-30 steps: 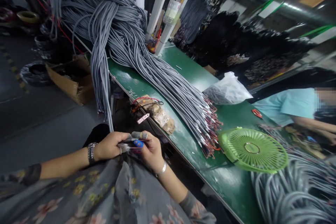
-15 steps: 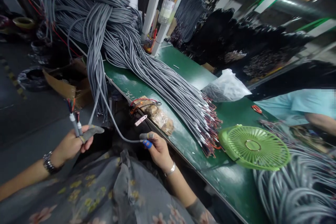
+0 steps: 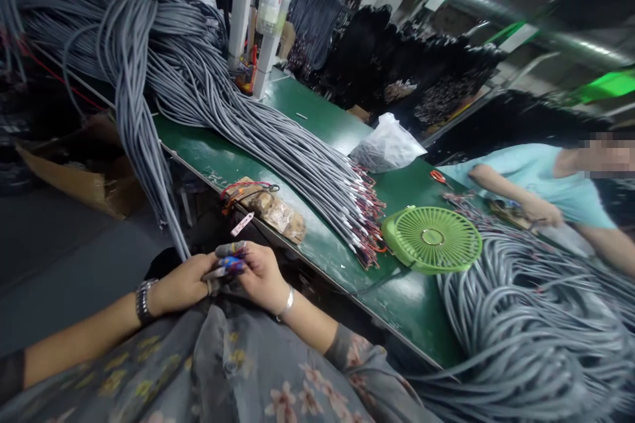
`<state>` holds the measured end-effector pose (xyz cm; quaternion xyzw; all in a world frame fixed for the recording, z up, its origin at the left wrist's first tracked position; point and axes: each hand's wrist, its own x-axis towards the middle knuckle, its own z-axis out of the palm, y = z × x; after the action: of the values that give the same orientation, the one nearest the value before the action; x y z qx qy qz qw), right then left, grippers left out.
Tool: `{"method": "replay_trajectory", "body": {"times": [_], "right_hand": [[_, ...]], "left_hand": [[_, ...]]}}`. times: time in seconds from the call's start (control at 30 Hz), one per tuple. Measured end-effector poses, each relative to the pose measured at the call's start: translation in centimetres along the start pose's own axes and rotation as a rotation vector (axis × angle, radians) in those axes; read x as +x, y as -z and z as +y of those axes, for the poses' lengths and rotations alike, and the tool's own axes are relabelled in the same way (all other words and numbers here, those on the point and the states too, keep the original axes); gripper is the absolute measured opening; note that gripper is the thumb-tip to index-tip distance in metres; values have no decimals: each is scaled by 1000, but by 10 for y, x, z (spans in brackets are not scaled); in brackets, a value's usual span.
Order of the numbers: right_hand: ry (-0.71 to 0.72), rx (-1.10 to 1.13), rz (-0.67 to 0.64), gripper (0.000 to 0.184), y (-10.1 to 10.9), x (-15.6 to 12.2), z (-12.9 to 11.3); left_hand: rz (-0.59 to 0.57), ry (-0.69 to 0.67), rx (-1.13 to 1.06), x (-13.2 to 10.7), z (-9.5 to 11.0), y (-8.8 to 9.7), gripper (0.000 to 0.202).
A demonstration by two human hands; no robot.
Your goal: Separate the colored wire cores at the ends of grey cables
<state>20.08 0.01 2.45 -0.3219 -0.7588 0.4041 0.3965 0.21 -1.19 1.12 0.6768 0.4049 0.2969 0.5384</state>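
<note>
A clear plastic bag [image 3: 387,145] lies on the green desk [image 3: 322,122] with small dark parts inside (what they are I cannot tell), and a cardboard box [image 3: 74,172] stands on the floor at the left, its content too dark to see. In front of the desk edge, above a lap in flowered cloth, the left hand [image 3: 181,284] and the right hand [image 3: 262,274] meet. The grip of each is clenched on the end of one gray cable [image 3: 182,248], which rises toward the big cable bundle [image 3: 278,145]. This bundle hangs over the edge at the left and spreads across the desk, its wire ends just beside a green fan [image 3: 431,238]. A brown packet [image 3: 272,208] sits at the edge, near the hands. Open floor lies between lap and box. At the right a co-worker's light blue shirt [image 3: 536,178] shows behind another cable heap [image 3: 520,330].
</note>
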Motion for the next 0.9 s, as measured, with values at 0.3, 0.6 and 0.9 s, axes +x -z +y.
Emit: {"method": "replay_trajectory", "body": {"times": [0.3, 0.6, 0.9], "right_hand": [[12, -117, 86, 39, -19, -7, 2], [1, -474, -1, 48, -20, 13, -17], [298, -225, -1, 29, -4, -14, -7]], "left_hand": [[399, 103, -139, 0, 1, -1, 28], [394, 16, -29, 0, -6, -14, 29], [133, 33, -482, -3, 4, -2, 53]]}}
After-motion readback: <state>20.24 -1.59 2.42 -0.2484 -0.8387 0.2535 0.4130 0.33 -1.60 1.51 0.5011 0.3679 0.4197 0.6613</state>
